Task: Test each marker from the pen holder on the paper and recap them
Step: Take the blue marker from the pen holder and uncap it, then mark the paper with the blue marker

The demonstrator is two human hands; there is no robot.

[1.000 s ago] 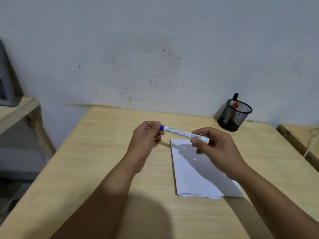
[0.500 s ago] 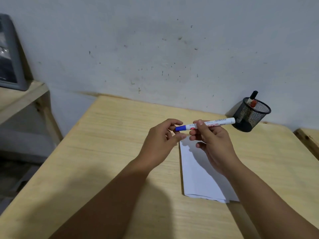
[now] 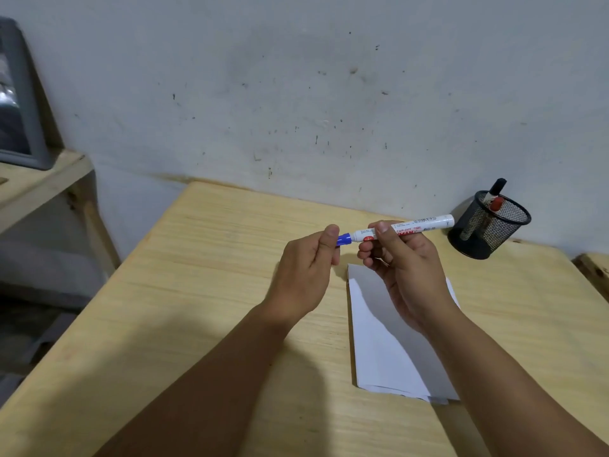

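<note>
Head view: wooden table (image 3: 204, 291) against a marked wall (image 3: 296, 94); white paper (image 3: 379, 351) lies on it beneath the right hand (image 3: 405, 262). Black mesh pen holder (image 3: 491, 229) with two markers stands near the wall. Right hand grips the white marker (image 3: 425, 224) barrel above the paper; left hand (image 3: 309, 268) pinches its blue cap (image 3: 344, 240).

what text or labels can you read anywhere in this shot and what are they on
"CAP-OFF TIME", red print on the white barrel of the blue-capped marker, held in the right hand with the left hand on its cap.
Larger red brand lettering below that: mostly hidden by the fingers, unreadable.
Dark code and fine print toward the barrel's far end: too small and blurred.
Paper, pen holder, its two markers: no readable text.
</note>
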